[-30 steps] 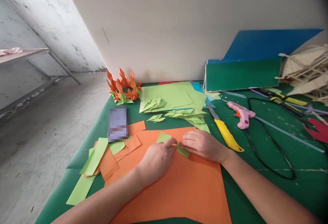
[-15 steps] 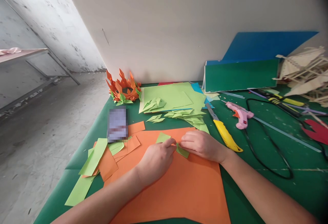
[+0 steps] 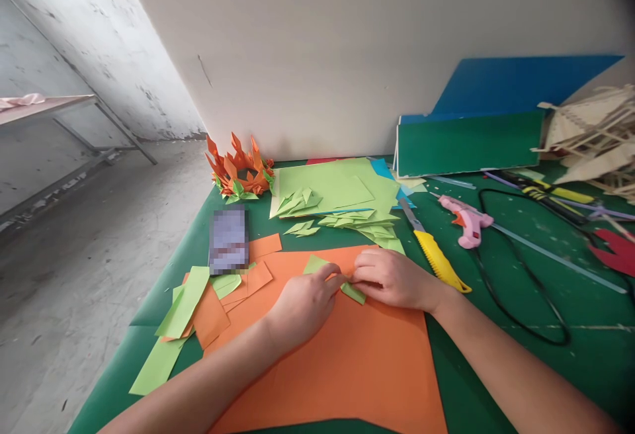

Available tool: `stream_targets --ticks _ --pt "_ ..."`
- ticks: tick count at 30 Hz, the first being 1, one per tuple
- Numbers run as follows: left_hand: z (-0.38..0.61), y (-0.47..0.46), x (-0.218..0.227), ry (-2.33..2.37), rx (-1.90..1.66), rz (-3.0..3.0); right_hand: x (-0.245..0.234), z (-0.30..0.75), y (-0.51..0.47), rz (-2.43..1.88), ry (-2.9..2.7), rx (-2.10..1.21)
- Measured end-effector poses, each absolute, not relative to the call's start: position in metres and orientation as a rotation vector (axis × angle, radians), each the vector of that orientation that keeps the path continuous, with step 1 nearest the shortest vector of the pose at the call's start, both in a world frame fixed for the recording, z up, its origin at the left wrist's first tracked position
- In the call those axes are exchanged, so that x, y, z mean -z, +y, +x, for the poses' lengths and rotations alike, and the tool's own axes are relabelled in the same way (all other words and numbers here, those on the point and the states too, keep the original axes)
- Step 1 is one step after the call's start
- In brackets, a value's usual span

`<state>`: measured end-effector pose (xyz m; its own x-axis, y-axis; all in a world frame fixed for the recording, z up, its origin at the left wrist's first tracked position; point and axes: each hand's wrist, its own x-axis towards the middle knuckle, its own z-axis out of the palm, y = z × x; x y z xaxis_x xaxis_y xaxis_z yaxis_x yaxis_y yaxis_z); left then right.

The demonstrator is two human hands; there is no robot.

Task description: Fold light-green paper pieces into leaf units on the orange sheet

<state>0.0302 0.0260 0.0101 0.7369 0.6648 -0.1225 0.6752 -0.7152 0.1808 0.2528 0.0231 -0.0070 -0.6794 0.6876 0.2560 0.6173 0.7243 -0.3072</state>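
A small piece of green paper (image 3: 354,293) lies under my fingers on a large orange sheet (image 3: 342,368). My left hand (image 3: 307,302) is closed, its thumb and fingers pinching the paper from the left. From the right, my right hand (image 3: 389,278) grips the same paper with bent fingers, the two sets of fingertips almost meeting. One green corner shows beyond my left hand and another below my right fingertips; the middle is hidden. Several folded green paper leaves (image 3: 360,222) lie just beyond the orange sheet.
An orange paper crown-like ring (image 3: 241,169) stands at the back left, behind a blurred phone-like block (image 3: 229,241). Green strips (image 3: 183,302) lie at left. A yellow utility knife (image 3: 439,259) with its blade out and a pink glue gun (image 3: 466,221) with a black cord are at right.
My right hand has shifted slightly to the right and its fingers have bent a little more. Both hands stay on the green paper.
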Motion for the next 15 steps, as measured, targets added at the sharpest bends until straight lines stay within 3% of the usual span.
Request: stream_targets --ticks 15 --pt "0.0301 0.0247 -0.0084 1.028 0.102 2.791 0.01 0.2543 0.0203 -1.009 -2.486 -0.153"
